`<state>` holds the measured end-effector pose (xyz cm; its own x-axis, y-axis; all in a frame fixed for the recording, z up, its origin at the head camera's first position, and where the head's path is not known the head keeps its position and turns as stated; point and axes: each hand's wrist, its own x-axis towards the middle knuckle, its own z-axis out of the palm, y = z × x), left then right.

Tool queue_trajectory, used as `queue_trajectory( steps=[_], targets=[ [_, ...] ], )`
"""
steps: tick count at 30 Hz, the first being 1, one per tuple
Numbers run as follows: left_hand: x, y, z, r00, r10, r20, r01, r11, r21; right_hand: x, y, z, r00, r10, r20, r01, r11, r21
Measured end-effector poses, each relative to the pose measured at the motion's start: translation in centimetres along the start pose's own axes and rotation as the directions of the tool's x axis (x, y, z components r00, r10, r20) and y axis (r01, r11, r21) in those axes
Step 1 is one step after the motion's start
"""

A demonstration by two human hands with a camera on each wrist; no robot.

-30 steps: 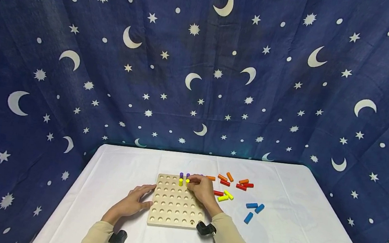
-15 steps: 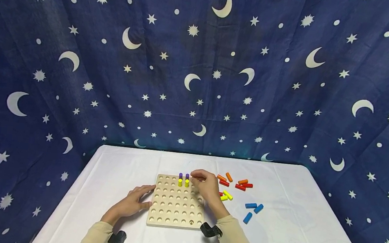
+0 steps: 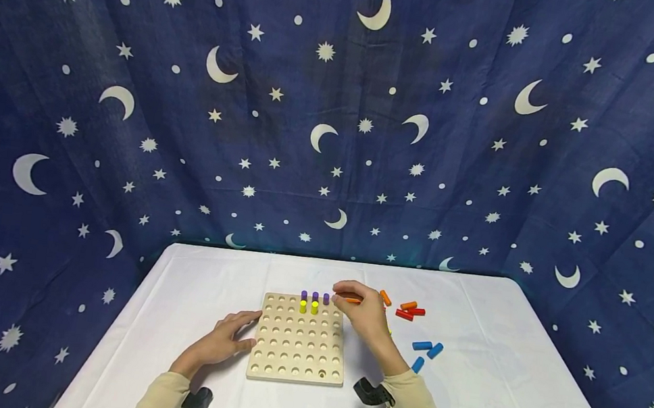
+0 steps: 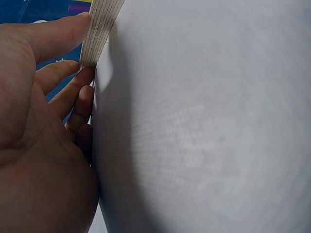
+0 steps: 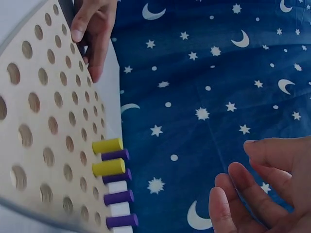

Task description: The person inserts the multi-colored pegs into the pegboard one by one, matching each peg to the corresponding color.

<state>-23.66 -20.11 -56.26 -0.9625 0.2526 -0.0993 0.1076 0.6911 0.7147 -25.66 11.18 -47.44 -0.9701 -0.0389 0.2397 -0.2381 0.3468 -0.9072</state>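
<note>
A pale wooden peg board (image 3: 286,336) with rows of round holes lies on the table. Two yellow pegs (image 3: 314,308) stand in it, in front of a back row of several purple pegs (image 5: 119,197). My left hand (image 3: 222,339) rests at the board's left side; its thumb (image 4: 63,36) and fingertips touch the edge. Beyond the board's back right corner, my right hand (image 3: 363,312) hovers with nothing in its fingers, which are loosely bent in the right wrist view. An orange peg (image 3: 352,300) shows just below those fingers.
Loose orange pegs (image 3: 409,305) and red pegs (image 3: 404,315) lie at the back right. Several blue pegs (image 3: 422,346) lie nearer, right of the right forearm. A white cloth (image 3: 494,388) covers the table, and a starry blue curtain (image 3: 283,158) hangs behind it.
My right hand has moved right, off the board's back row and toward the loose pegs, uncovering purple pegs there. My left hand has stayed in place.
</note>
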Motion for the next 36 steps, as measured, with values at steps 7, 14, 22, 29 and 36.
queue_trajectory(
  steps=[7, 14, 22, 29, 36],
  targets=[
    [0.0, 0.0, 0.0, 1.000, 0.005, -0.006, -0.005, 1.000, 0.009, -0.8, 0.3, -2.3, 1.000, 0.005, -0.026, -0.007, 0.996, -0.090],
    [0.0, -0.2, 0.0, 1.000, 0.018, -0.010, -0.018, 1.000, 0.019, -1.5, 2.0, -4.6, 0.999, 0.047, -0.019, -0.049, 0.990, -0.133],
    [0.0, -0.2, 0.0, 1.000, 0.031, -0.006, -0.030, 0.999, 0.017, -1.9, 4.7, -6.4, 0.999, 0.015, -0.030, -0.020, 0.983, -0.180],
    [0.0, -0.2, -0.1, 0.999, 0.049, -0.001, -0.049, 0.999, 0.010, -2.3, 6.8, -7.1, 0.998, 0.019, -0.068, -0.036, 0.961, -0.273],
    [0.0, -0.4, -0.1, 0.998, 0.058, -0.001, -0.058, 0.998, 0.012, -2.2, 8.4, -7.6, 0.996, 0.052, -0.068, -0.072, 0.941, -0.330]
  ],
)
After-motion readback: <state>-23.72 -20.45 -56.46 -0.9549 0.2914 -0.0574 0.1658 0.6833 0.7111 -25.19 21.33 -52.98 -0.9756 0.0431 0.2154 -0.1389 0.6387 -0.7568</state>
